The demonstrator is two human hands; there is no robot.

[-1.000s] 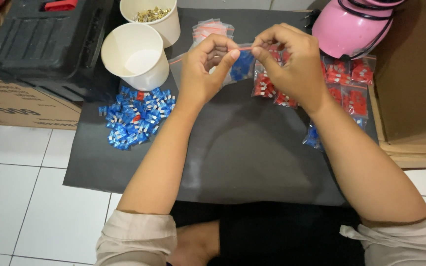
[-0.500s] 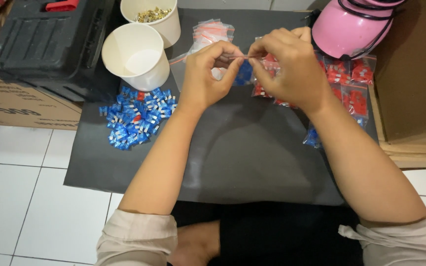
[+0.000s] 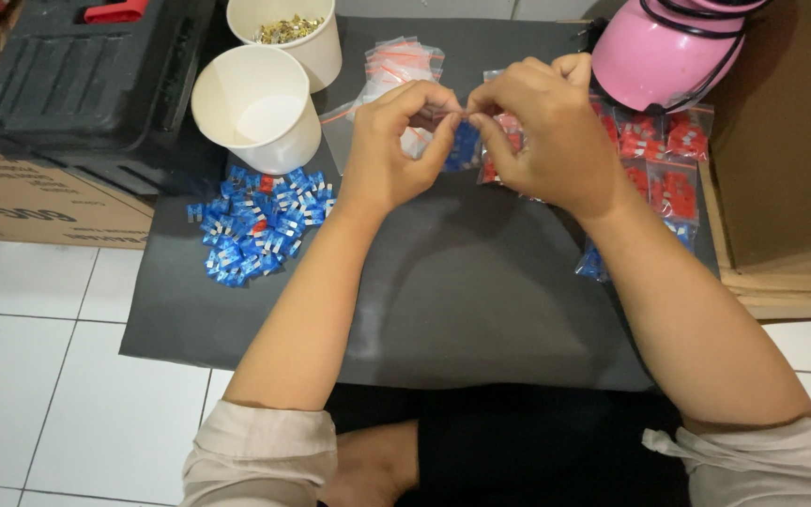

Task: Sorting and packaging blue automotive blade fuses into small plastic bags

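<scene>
Both hands pinch the red-striped top edge of a small clear zip bag [image 3: 463, 143] that holds blue plastic pieces, just above a dark mat [image 3: 452, 282]. My left hand [image 3: 393, 150] grips the left part of the strip with thumb and forefinger. My right hand [image 3: 544, 131] grips the right part, fingertips almost touching the left ones. Most of the bag is hidden behind my fingers.
A heap of loose blue pieces [image 3: 260, 221] with a few red ones lies at the mat's left. An empty white cup [image 3: 257, 105] and a cup of brass bits [image 3: 285, 33] stand behind it. Filled red bags [image 3: 659, 160], empty bags [image 3: 401, 58], a pink helmet [image 3: 673, 42] and a black case [image 3: 77, 75] surround the mat.
My two hands have drawn closer together along the bag's top strip and shifted slightly up and left; the bag is more covered by my fingers.
</scene>
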